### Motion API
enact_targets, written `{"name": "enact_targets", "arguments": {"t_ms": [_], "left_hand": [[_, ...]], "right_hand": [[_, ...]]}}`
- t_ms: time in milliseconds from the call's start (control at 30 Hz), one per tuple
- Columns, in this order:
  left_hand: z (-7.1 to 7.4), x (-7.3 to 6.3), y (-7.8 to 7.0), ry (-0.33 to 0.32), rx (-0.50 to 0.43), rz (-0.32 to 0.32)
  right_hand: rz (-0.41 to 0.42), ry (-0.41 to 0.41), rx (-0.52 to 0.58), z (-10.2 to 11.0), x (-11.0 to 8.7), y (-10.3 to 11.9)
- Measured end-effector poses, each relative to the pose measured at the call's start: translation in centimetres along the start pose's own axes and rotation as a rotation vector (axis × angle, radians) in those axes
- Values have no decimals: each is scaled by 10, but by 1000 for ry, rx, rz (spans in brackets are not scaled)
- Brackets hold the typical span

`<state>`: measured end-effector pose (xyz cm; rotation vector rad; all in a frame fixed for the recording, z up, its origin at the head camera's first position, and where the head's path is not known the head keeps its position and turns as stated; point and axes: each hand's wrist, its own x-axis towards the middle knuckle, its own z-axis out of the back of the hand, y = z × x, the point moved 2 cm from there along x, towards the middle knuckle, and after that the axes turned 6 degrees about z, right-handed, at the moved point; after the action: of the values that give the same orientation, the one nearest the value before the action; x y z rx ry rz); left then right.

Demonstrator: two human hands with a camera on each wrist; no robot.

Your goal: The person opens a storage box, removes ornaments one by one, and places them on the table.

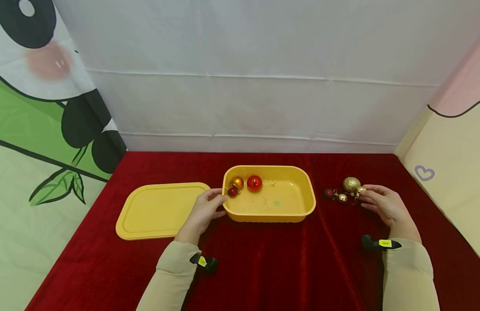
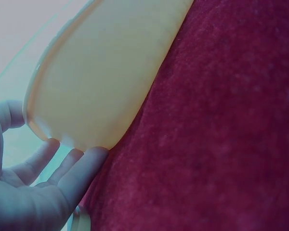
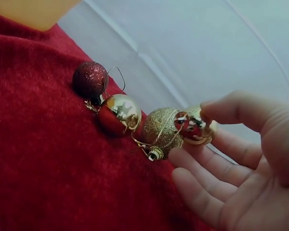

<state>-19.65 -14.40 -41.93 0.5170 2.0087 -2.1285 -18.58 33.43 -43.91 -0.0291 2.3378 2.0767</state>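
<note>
A yellow plastic box [image 1: 268, 218] stands in the middle of the red cloth. At its left end my left hand [image 1: 205, 210] holds it, fingertips against the wall and rim in the left wrist view. Inside lie a shiny red bauble [image 1: 254, 183], an orange-gold bauble [image 1: 237, 182] and a small dark red bauble [image 1: 233, 191]. To the right, my right hand [image 1: 384, 207] pinches a small shiny gold bauble [image 3: 201, 129] between thumb and fingers. Beside it rest a gold glitter bauble [image 3: 156, 126], another shiny gold bauble [image 3: 120, 114] and a dark red glitter bauble [image 3: 90, 79].
A flat yellow lid [image 1: 158, 211] lies left of the box, partly behind the left hand. The red cloth [image 1: 271, 263] covers the table up to a white wall sheet [image 1: 240, 108]. Printed sheets hang at both sides.
</note>
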Motion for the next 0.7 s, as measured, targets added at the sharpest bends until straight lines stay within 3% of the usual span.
{"name": "enact_targets", "arguments": {"t_ms": [400, 567, 700], "left_hand": [[0, -4, -2, -1, 3, 5], [0, 0, 0, -8, 4, 10], [3, 12, 9, -8, -3, 13]], "right_hand": [[-81, -18, -337, -2, 2, -4], [-77, -21, -372, -3, 3, -6], [-69, -9, -359, -4, 4, -6]]}}
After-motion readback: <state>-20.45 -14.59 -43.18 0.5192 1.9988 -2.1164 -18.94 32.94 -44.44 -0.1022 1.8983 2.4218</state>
